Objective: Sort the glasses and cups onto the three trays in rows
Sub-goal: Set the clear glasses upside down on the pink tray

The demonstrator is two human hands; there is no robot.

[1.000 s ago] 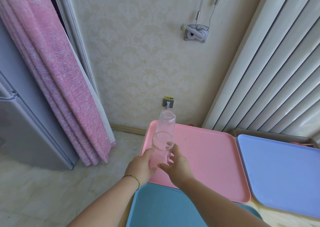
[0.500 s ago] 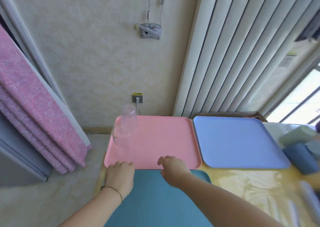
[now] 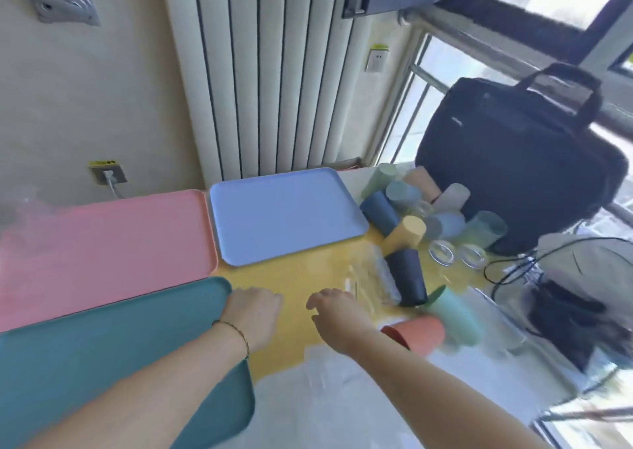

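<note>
Three trays lie on the yellow table: a pink tray (image 3: 102,239), a light blue tray (image 3: 284,212) and a teal tray (image 3: 102,356). A heap of coloured cups (image 3: 411,215) and clear glasses (image 3: 442,251) sits to the right of the blue tray. A dark navy cup (image 3: 407,280), a mint cup (image 3: 452,315) and an orange cup (image 3: 418,334) lie nearer. Blurred clear glasses (image 3: 370,280) lie beside the navy cup. My left hand (image 3: 251,315) hovers at the teal tray's right edge, holding nothing. My right hand (image 3: 337,318) reaches toward the clear glasses, fingers loosely bent and empty.
A black bag (image 3: 513,161) stands behind the cups at the window. Cables (image 3: 513,263) and a grey bag (image 3: 589,277) lie at the right. A white radiator (image 3: 270,71) rises behind the blue tray. White sheeting (image 3: 359,397) covers the table's near part.
The view has swung right from the pink tray to the heap of cups. Both hands let go of the glass placed on the pink tray and moved right over the yellow table.
</note>
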